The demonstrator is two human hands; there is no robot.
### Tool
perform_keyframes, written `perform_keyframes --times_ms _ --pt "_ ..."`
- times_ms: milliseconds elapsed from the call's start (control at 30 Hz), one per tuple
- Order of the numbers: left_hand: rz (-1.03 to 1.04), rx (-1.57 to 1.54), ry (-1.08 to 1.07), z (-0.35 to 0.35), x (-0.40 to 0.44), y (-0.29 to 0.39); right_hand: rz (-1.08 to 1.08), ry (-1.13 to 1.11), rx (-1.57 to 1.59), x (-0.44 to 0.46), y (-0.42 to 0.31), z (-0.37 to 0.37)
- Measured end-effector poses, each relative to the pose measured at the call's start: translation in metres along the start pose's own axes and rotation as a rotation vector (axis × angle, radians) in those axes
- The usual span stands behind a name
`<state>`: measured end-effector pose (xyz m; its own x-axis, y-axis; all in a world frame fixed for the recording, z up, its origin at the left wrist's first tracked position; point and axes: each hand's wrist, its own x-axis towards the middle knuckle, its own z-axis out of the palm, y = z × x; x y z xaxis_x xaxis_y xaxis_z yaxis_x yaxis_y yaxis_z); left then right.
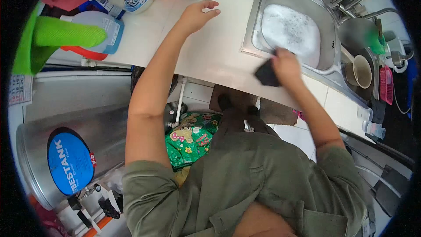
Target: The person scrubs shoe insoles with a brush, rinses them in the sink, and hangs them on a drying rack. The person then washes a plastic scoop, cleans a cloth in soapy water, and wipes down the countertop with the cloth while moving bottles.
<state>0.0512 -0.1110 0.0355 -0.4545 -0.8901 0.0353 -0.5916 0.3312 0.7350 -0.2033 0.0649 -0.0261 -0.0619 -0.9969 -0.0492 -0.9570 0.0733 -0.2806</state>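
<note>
Right hand: your right hand [287,68] was closed around one end of the cloth [267,73], near the sink's corner.
Cloth: it was black or very dark, small and roughly four-sided; its edges were blurred, and its texture was too blurred to tell. It stuck out from your fingers over the front edge of the counter [228,48]; whether it touched the surface, you could not tell.
Left hand: your left hand [200,16] was open, fingers loosely bent, over the counter.
Sink: the metal sink [324,57] held white foam [291,30] with dark specks.
Right of the sink: a pale bowl [362,72] sat tilted near a pink basket [386,85].
Far left: a blue bottle [115,37] stood beside a bright green cover [66,31].
Below the counter: a green printed bag [193,138] lay near a metal tank [114,127].
</note>
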Motion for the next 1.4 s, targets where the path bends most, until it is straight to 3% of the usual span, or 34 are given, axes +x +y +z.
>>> perform_keyframes --times_ms 33,100,167,200,233,267,400,467,533,600,633,700,767,833,900,1000,1067,1133,1167,1200,1300,1400 --pt "0.015 -0.033 0.003 0.000 0.000 0.002 -0.080 0.246 -0.009 -0.012 0.042 0.007" --pt "-0.206 -0.343 -0.029 0.005 -0.002 0.022 0.038 0.245 0.113 -0.023 0.101 -0.010" --pt "0.052 0.005 0.054 0.021 0.003 0.015 0.078 0.098 -0.034 -0.021 0.138 -0.040" --pt "0.120 0.109 0.069 0.033 0.005 0.007 -0.091 0.188 -0.150 -0.012 0.167 -0.043" --pt "0.250 0.282 0.134 0.045 0.005 0.005 -0.001 0.241 -0.113 -0.012 0.138 -0.068" --pt "0.206 0.261 0.108 0.045 -0.003 0.022 -0.070 0.389 -0.038 -0.008 0.115 -0.083" --pt "0.163 0.252 0.094 0.052 -0.005 0.033 -0.125 0.315 0.080 0.022 0.109 -0.070" --pt "0.165 0.242 0.177 0.032 -0.003 0.035 -0.100 0.338 0.108 0.046 0.086 -0.073" --pt "0.154 0.225 0.219 0.021 -0.014 0.035 -0.281 0.416 0.306 0.058 0.036 -0.074" --pt "0.103 0.061 0.470 0.001 -0.020 0.031 -0.544 0.425 0.374 0.084 -0.014 -0.053" --pt "0.099 0.064 0.472 -0.009 -0.023 0.024 -0.648 0.427 0.397 0.090 -0.053 -0.050" --pt "0.104 -0.079 0.677 -0.034 -0.031 0.009 -0.804 0.394 0.356 0.124 -0.112 -0.012" --pt "0.083 -0.119 0.755 -0.064 -0.041 -0.015 -0.933 0.286 0.454 0.152 -0.176 0.027" --pt "0.026 -0.145 0.828 -0.089 -0.059 -0.037 -1.032 0.032 0.548 0.159 -0.247 0.041" --pt "-0.049 -0.033 0.793 -0.111 -0.080 -0.063 -1.308 0.189 -0.053 0.157 -0.298 0.059" --pt "0.095 0.059 0.782 -0.133 -0.097 -0.096 -1.023 0.278 0.358 0.164 -0.368 0.143" --pt "-0.312 -0.262 0.704 -0.141 -0.101 -0.078 -0.944 0.222 0.275 0.171 -0.382 0.134" --pt "-0.296 -0.255 0.684 -0.142 -0.085 -0.099 -0.940 0.105 0.239 0.216 -0.389 0.139" --pt "-0.191 -0.233 0.711 -0.141 -0.073 -0.105 -0.776 0.175 0.202 0.225 -0.382 0.127" --pt "-0.091 -0.214 0.733 -0.137 -0.067 -0.108 -0.610 0.236 0.164 0.227 -0.371 0.119" --pt "-0.023 0.023 0.691 -0.143 -0.030 -0.077 -0.467 0.296 0.079 0.208 -0.284 0.095" --pt "0.206 -0.070 0.680 -0.136 0.030 -0.064 -0.211 0.369 -0.080 0.176 -0.157 0.052"
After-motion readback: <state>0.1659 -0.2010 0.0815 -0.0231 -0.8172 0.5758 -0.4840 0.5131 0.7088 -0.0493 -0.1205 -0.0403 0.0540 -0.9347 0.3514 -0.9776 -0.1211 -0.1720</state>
